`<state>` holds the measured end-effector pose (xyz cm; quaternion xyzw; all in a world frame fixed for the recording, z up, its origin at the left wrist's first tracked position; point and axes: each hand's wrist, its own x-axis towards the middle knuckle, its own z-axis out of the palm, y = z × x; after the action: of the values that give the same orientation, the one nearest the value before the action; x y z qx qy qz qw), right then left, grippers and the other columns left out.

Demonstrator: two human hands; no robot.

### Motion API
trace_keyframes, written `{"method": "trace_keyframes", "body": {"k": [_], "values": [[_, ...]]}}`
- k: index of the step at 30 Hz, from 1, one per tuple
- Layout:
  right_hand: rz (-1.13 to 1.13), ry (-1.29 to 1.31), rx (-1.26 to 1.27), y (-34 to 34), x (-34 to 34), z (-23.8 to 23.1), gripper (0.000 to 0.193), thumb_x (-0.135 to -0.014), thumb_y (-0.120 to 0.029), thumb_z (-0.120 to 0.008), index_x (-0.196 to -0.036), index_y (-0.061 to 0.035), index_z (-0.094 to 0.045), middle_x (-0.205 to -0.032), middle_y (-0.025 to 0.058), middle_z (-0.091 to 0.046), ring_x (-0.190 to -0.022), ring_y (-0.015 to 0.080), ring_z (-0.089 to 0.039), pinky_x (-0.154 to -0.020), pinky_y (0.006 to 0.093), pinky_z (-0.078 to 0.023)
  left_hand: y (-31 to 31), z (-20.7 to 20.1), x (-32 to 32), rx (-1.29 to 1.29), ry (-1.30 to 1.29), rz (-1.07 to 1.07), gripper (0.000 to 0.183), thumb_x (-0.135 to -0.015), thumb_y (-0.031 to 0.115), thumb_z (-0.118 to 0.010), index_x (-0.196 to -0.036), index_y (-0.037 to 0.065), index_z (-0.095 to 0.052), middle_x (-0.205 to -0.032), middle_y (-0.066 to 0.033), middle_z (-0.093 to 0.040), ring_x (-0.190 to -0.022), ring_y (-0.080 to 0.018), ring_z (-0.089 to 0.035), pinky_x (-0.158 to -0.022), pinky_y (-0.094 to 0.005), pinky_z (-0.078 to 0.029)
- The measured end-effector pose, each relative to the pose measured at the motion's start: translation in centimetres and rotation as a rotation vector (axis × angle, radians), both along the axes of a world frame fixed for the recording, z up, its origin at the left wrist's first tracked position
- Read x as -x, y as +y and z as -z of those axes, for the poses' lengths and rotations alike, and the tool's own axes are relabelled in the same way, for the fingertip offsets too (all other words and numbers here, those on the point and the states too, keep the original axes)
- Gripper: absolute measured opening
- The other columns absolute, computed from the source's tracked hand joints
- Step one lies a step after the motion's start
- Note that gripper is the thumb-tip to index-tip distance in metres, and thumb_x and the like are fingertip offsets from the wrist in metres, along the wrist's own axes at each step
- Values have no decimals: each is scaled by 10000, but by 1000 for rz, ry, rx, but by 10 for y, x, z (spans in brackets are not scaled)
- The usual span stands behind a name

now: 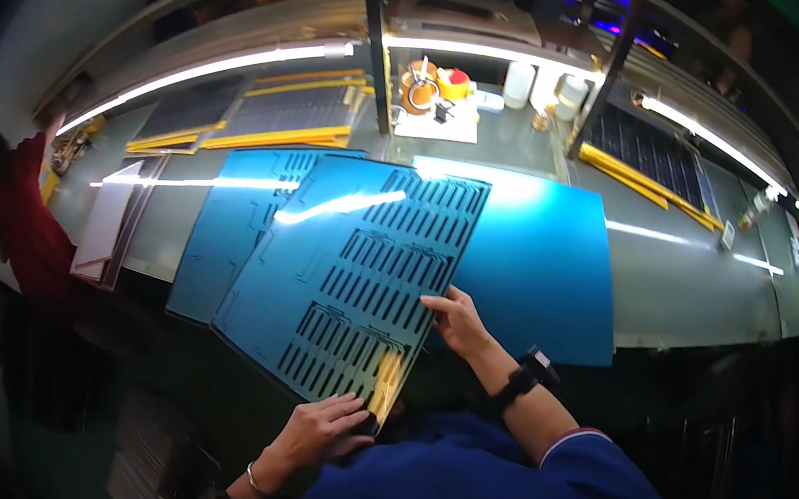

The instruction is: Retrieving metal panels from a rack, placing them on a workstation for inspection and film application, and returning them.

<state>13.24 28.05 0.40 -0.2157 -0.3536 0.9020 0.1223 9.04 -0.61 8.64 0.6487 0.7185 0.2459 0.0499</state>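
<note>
A glossy blue sheet with rows of dark slots (320,239) lies tilted between my hands, its near corner hanging past the table's front edge. My right hand (461,320) pinches its right edge, thumb on top and the other fingers partly hidden. At the near corner my left hand (325,429) grips the sheet, with fingers over the upper face. A similar blue sheet (216,266) lies partly covered by it on the left. To the right, a plain shiny blue sheet (547,279) rests on the table, close to my right hand.
The glass-topped table (664,274) runs across under lit shelving. Yellow-edged dark panels (281,113) stand at back left, more panels (648,166) at back right. White bottles (518,85) stand at the back. White boards (107,221) lie left, near a person in red (30,221).
</note>
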Motion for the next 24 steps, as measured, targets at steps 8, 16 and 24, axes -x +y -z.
{"method": "trace_keyframes", "body": {"k": [8,16,24], "values": [[9,-67,-11,-1,-8,9,172,-806,14,-610,-957,-55,-562,-906,66,-654,-758,142,-654,-627,290,-562,-2,21,-13,68,43,130,312,-721,227,-737,-955,43,-646,-1140,-163,-598,-1080,-298,-584,-821,-336,-531],[6,-144,-52,-2,-6,6,177,-786,12,-641,-903,-65,-533,-855,64,-648,-705,149,-656,-553,288,-557,-13,43,-15,-28,185,339,229,-754,63,-593,-950,-54,-596,-1115,-223,-587,-1031,-322,-603,-818,-336,-538],[-24,-149,-38,1,-3,7,177,-799,15,-623,-944,-48,-543,-870,82,-653,-690,163,-663,-560,289,-564,-23,48,-5,-122,-269,15,306,-697,-46,-594,-999,-22,-550,-1039,-155,-613,-906,-305,-641,-722,-333,-558]]}}
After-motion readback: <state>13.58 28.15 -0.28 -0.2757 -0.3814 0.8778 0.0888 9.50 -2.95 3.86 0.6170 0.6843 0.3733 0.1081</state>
